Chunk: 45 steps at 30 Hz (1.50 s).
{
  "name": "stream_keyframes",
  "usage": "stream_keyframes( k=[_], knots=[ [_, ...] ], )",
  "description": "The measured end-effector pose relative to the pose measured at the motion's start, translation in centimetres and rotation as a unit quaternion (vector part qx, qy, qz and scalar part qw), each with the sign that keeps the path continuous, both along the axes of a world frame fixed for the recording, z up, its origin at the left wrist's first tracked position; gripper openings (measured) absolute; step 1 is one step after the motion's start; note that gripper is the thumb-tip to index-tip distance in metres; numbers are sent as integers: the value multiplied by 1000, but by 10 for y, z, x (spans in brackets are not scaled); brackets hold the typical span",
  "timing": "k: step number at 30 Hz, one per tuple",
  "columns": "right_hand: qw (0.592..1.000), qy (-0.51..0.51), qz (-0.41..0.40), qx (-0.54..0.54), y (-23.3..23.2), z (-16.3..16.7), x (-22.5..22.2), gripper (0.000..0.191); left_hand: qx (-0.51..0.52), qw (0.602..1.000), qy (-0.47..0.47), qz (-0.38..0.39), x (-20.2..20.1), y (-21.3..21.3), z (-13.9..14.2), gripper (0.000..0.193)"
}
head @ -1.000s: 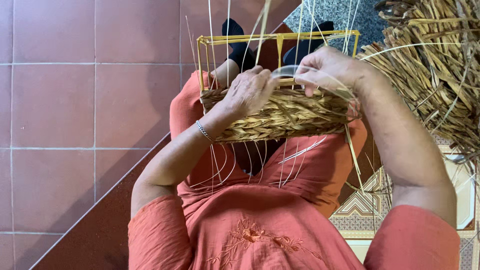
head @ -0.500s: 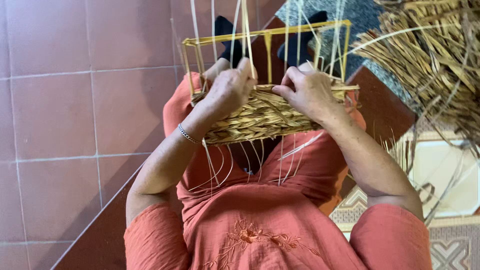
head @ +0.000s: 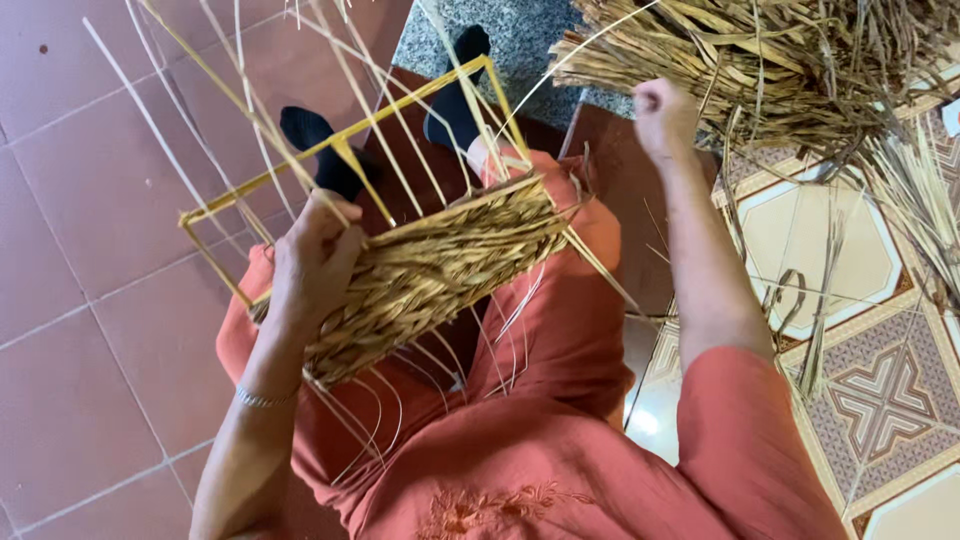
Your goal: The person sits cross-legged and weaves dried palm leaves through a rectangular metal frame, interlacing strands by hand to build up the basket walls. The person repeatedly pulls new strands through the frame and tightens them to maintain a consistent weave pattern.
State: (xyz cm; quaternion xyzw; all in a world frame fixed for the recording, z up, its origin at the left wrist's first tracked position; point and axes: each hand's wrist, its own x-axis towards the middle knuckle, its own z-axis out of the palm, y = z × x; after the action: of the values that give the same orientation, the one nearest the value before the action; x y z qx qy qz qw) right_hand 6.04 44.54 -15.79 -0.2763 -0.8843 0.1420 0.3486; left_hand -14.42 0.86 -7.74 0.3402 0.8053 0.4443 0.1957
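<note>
A half-woven basket [head: 425, 275] on a yellow wire frame [head: 330, 150] is held tilted over the lap, its long axis running from lower left up to upper right. Its near left end is clasped by the left hand [head: 315, 265], fingers curled around the woven wall. Up and right of the basket, well apart, the right hand [head: 662, 112] is closed in a fist at the edge of a pile of dried straw [head: 800, 60]; which strand is gripped cannot be told. Red floor tiles [head: 90, 330] lie left of the basket.
</note>
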Motion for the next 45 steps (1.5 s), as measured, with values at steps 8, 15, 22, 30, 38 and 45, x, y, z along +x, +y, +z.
stream_keyframes(
  k=[8, 15, 22, 30, 38, 45],
  knots=[
    [960, -252, -72, 102, 0, -14, -40, 28, -24, 998, -43, 47, 13, -2, 7, 19],
    [989, -136, -16, -64, 0, -23, -16, 7, -22, 998, -37, 36, 14, 3, 20, 18],
    [976, 45, 126, -174, -36, 28, 56, 20, 92, 985, 137, -40, 4, -1, 21, 16],
    [964, 6, 266, -11, -160, 111, 7, 18, 113, 968, 219, -38, -4, -15, -10, 15],
    [921, -47, 361, -139, -245, 97, -81, 3, 94, 923, 367, -64, 6, -27, -25, 20],
    [929, -100, 338, -112, -255, 92, -99, 28, 83, 923, 367, -83, 7, -33, -31, 33]
  ],
)
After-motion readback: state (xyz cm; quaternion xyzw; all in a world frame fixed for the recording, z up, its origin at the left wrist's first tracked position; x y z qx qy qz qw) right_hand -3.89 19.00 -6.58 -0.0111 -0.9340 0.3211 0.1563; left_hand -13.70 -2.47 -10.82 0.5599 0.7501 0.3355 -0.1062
